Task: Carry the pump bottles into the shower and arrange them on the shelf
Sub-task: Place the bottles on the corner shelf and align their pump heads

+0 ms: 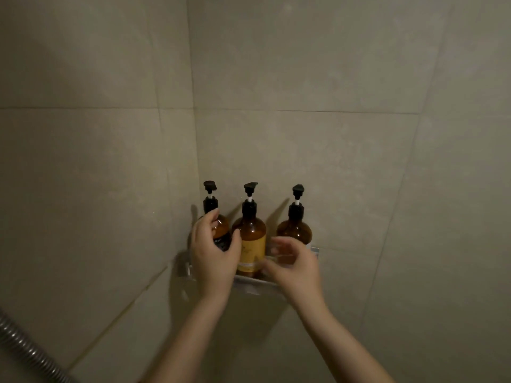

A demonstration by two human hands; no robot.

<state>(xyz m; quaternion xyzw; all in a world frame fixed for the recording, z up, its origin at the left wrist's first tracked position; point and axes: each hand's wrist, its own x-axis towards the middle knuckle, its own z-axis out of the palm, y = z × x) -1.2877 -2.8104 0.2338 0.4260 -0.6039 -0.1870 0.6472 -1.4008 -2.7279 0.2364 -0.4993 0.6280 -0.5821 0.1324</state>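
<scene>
Three amber pump bottles with black pumps stand upright in a row on a small clear corner shelf (255,286). My left hand (213,252) wraps around the left bottle (222,226), which has a dark label. The middle bottle (251,241) carries a yellow label. The right bottle (294,229) stands a little apart from it. In front of the right bottle's lower part my right hand (293,265) hovers with fingers spread, blurred, and holds nothing that I can see.
Beige tiled walls meet in a corner just behind the left bottle. A ribbed metal shower hose (25,346) crosses the lower left corner of the view.
</scene>
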